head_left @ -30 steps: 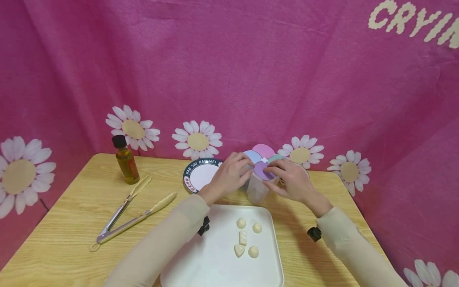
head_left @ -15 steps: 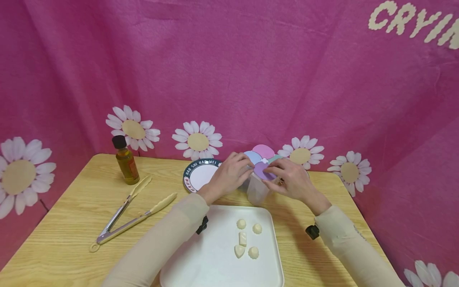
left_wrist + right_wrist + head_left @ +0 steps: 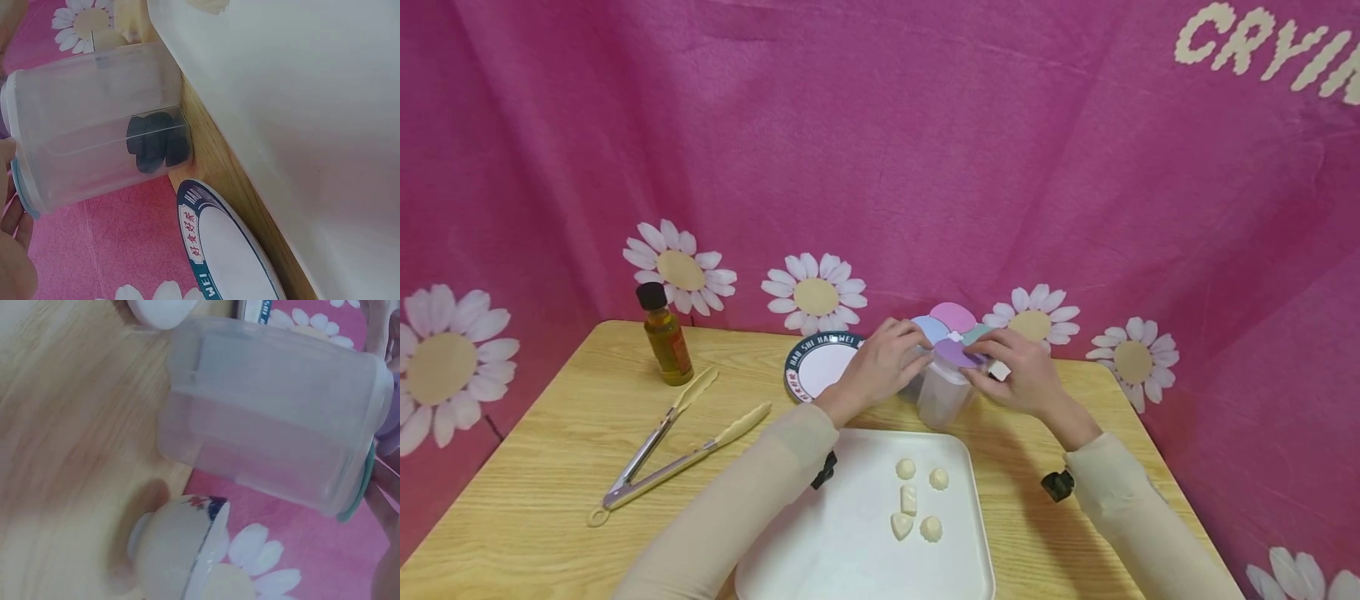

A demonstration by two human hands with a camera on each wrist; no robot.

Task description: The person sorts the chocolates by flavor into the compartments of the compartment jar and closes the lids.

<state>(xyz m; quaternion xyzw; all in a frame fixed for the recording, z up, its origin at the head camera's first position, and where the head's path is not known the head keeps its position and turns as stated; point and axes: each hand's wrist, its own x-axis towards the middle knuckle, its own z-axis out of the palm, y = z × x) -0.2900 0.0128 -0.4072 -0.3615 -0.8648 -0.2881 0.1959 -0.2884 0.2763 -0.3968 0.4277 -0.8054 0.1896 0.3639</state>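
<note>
In front of you, a magenta cloth [image 3: 880,150] printed with white daisies [image 3: 816,296] and pale lettering [image 3: 1285,55] hangs behind your wood-grained worktop [image 3: 520,475].

Your table [image 3: 535,475] has a light wood-grain top. At its far left you have a glass bottle [image 3: 667,343] of yellowish liquid, upright under a black cap. Nearer you lie metal tongs [image 3: 662,472] with cream tips, arms spread wide. Closest to you sits a white rectangular tray [image 3: 842,533], lying flat. Beyond its far edge you see a round plate [image 3: 822,371] with a dark, lettered rim, and to the right of that a translucent plastic canister [image 3: 942,400], upright. Right of the canister, your right wrist view shows a footed bowl [image 3: 169,550].
</note>
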